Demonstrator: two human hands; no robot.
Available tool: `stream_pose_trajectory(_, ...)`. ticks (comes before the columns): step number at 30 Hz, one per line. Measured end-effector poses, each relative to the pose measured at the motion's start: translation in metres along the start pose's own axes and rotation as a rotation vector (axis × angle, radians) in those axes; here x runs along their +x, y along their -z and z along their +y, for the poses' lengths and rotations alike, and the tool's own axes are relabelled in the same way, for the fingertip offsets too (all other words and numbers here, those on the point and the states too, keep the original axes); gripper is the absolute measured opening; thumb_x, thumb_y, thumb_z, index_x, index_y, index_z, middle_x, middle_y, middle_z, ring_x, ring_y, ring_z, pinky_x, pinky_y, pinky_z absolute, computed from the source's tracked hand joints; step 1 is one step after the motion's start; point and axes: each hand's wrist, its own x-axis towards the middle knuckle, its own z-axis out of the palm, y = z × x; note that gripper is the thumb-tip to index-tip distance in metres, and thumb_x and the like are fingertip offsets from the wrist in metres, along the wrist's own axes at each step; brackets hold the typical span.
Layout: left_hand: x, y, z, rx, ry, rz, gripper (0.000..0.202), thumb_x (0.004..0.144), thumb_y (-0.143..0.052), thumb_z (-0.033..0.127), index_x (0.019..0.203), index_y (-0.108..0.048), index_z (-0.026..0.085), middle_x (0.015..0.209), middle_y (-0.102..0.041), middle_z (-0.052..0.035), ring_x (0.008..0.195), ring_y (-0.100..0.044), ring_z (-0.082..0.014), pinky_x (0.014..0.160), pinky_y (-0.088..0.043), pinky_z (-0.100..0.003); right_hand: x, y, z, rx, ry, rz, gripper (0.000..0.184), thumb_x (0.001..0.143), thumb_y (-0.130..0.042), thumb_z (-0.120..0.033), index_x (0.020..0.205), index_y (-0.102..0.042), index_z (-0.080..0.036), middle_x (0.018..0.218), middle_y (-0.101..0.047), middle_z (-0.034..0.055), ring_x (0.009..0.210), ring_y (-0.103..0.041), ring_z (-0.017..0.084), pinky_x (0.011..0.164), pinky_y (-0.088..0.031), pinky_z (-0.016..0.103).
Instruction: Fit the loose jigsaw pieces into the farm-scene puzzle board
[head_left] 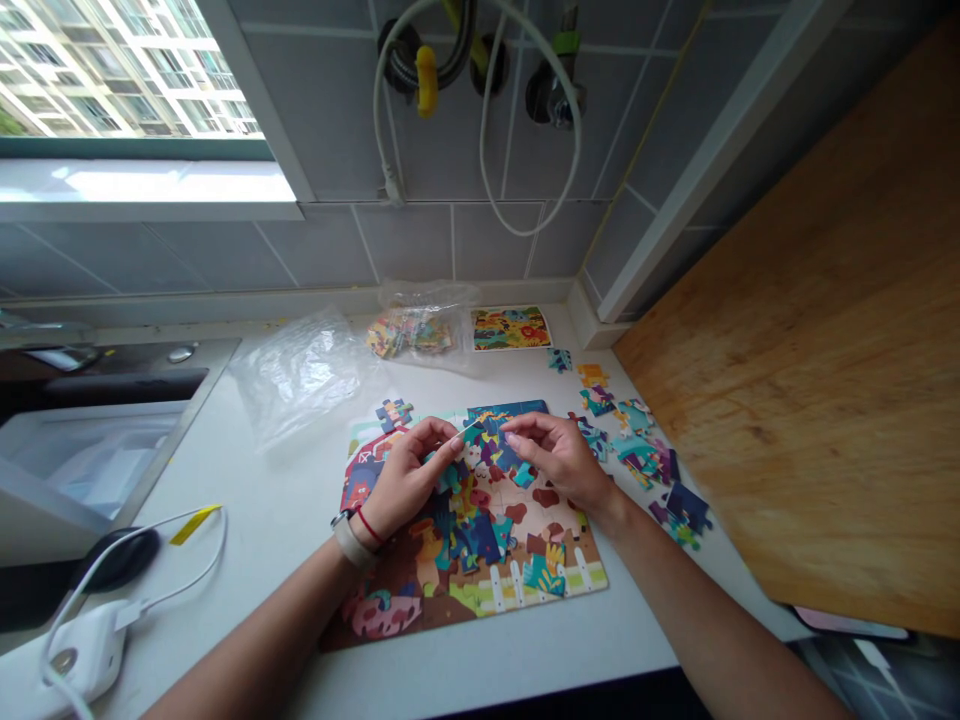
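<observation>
My left hand (420,465) is closed, pinching a puzzle piece (471,426) seen nearly edge-on between thumb and forefinger. My right hand (559,450) is close by on the right, its thumb and bent fingers drawn together. Whatever is at those fingertips is too small to make out. Beneath both hands lies a farm-picture jigsaw puzzle (540,500), with a cow, a pig and a white fence. Several loose blue and teal pieces (476,540) rest on top of it. A dark blue section (517,412) shows along its back edge. My hands hide part of the picture.
Loose puzzle pieces (645,450) are scattered to the right, beside a wooden panel (787,350). Behind are a crumpled plastic bag (300,370), a bag of pieces (412,335) and a picture card (512,328). A sink (217,365), a white charger (90,650) and its cable are left.
</observation>
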Motion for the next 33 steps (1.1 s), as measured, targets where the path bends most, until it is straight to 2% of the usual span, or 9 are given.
stream_pose_trajectory(7, 0.002, 0.000, -0.004, -0.053, -0.001, 0.012, 0.046, 0.091, -0.071, 0.063, 0.090, -0.062, 0.018, 0.081, -0.060, 0.0000, 0.073, -0.056, -0.0130, 0.069, -0.049, -0.024, 0.016, 0.041, -0.004, -0.216, 0.191, 0.472, 0.026, 0.086, -0.072, -0.044, 0.095, -0.081, -0.021, 0.083, -0.076, 0.0044, 0.070, -0.063, 0.017, 0.062, -0.051, 0.028)
stream_pose_trajectory(10, 0.002, -0.001, -0.005, -0.067, -0.005, 0.012, 0.045, 0.092, -0.071, 0.061, 0.090, -0.062, 0.017, 0.081, -0.059, 0.0003, 0.073, -0.055, -0.0128, 0.070, -0.049, -0.024, 0.021, 0.055, 0.001, -0.513, 0.195, 0.535, 0.027, 0.087, -0.066, -0.040, 0.097, -0.080, -0.019, 0.082, -0.076, 0.0065, 0.075, -0.067, 0.022, 0.072, -0.055, 0.035)
stream_pose_trajectory(14, 0.002, -0.003, -0.004, -0.096, -0.010, 0.035, 0.045, 0.091, -0.073, 0.060, 0.090, -0.062, 0.017, 0.082, -0.060, 0.0002, 0.073, -0.055, -0.0119, 0.069, -0.048, -0.022, 0.018, 0.051, 0.000, -0.858, 0.367, 0.589, 0.024, 0.088, -0.064, -0.031, 0.100, -0.081, -0.020, 0.107, -0.075, 0.0149, 0.106, -0.067, 0.033, 0.102, -0.051, 0.051)
stream_pose_trajectory(17, 0.002, -0.003, -0.004, -0.160, 0.023, 0.027, 0.046, 0.088, -0.076, 0.060, 0.091, -0.061, 0.017, 0.081, -0.060, 0.0009, 0.071, -0.055, -0.0111, 0.064, -0.047, -0.021, 0.010, 0.031, -0.004, -0.766, 0.456, 0.405, 0.021, 0.095, -0.062, -0.030, 0.104, -0.079, -0.022, 0.111, -0.074, 0.0124, 0.109, -0.068, 0.029, 0.102, -0.053, 0.046)
stream_pose_trajectory(20, 0.001, -0.004, -0.005, -0.213, 0.063, 0.014, 0.048, 0.087, -0.078, 0.061, 0.093, -0.059, 0.017, 0.076, -0.058, 0.0033, 0.066, -0.054, -0.0097, 0.059, -0.045, -0.019, 0.000, 0.005, -0.004, -0.560, 0.403, 0.055, 0.017, 0.099, -0.065, -0.033, 0.106, -0.076, -0.023, 0.106, -0.075, 0.0073, 0.098, -0.071, 0.022, 0.087, -0.057, 0.035)
stream_pose_trajectory(22, 0.000, -0.005, -0.006, -0.219, 0.054, 0.005, 0.047, 0.089, -0.077, 0.060, 0.093, -0.058, 0.017, 0.073, -0.057, 0.0047, 0.062, -0.052, -0.0085, 0.058, -0.043, -0.018, -0.004, -0.009, -0.003, -0.491, 0.352, -0.050, 0.016, 0.096, -0.070, -0.037, 0.099, -0.075, -0.022, 0.099, -0.074, 0.0057, 0.087, -0.070, 0.020, 0.076, -0.056, 0.031)
stream_pose_trajectory(26, -0.002, -0.007, -0.008, -0.232, 0.032, -0.094, 0.041, 0.091, -0.076, 0.054, 0.092, -0.057, 0.018, 0.070, -0.063, 0.0038, 0.061, -0.059, -0.0092, 0.059, -0.046, -0.018, -0.008, -0.020, -0.002, -0.414, 0.266, -0.066, 0.032, 0.096, -0.070, -0.043, 0.073, -0.065, -0.021, 0.074, -0.063, 0.0009, 0.068, -0.060, 0.015, 0.062, -0.050, 0.027)
stream_pose_trajectory(30, -0.003, -0.009, -0.011, -0.253, 0.040, -0.132, 0.038, 0.091, -0.078, 0.050, 0.104, -0.062, 0.018, 0.082, -0.076, -0.0031, 0.079, -0.076, -0.0182, 0.079, -0.060, -0.030, -0.007, -0.017, -0.001, -0.130, 0.020, -0.016, 0.038, 0.092, -0.072, -0.055, 0.078, -0.063, -0.021, 0.070, -0.068, 0.0002, 0.058, -0.063, 0.015, 0.052, -0.050, 0.025)
stream_pose_trajectory(33, -0.003, -0.008, -0.011, -0.211, 0.003, -0.059, 0.035, 0.091, -0.077, 0.048, 0.107, -0.069, 0.017, 0.096, -0.081, -0.0089, 0.093, -0.079, -0.0242, 0.087, -0.062, -0.035, -0.006, -0.011, -0.001, 0.013, -0.072, 0.057, 0.042, 0.086, -0.077, -0.060, 0.079, -0.063, -0.021, 0.077, -0.076, 0.0035, 0.063, -0.070, 0.017, 0.053, -0.057, 0.026)
